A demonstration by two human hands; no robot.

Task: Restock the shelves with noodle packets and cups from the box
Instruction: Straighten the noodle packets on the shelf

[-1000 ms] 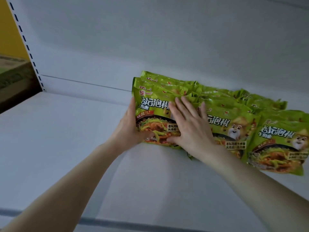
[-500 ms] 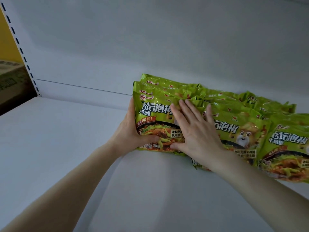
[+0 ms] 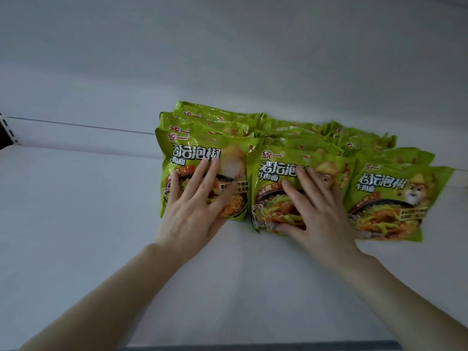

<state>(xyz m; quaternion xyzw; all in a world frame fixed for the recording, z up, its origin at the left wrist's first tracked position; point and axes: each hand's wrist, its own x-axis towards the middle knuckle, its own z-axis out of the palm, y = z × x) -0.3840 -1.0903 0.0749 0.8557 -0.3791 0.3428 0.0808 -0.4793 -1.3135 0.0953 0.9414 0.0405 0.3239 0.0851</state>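
Where three overlapping rows of glossy green plastic noodle packets (image 3: 314, 145) lie on the flat white metal shelf (image 3: 76, 224), the right hand (image 3: 316, 211) rests flat, fingers spread, on the middle front packet (image 3: 273, 171); the left hand (image 3: 192, 214) lies flat, fingers spread, on the left front packet (image 3: 192, 150), just beside the middle one; the right front packet (image 3: 395, 191), on the middle one's other side, lies untouched.

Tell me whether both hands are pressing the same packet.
No: the left hand lies flat on the left packet, and the right hand lies on the middle packet.
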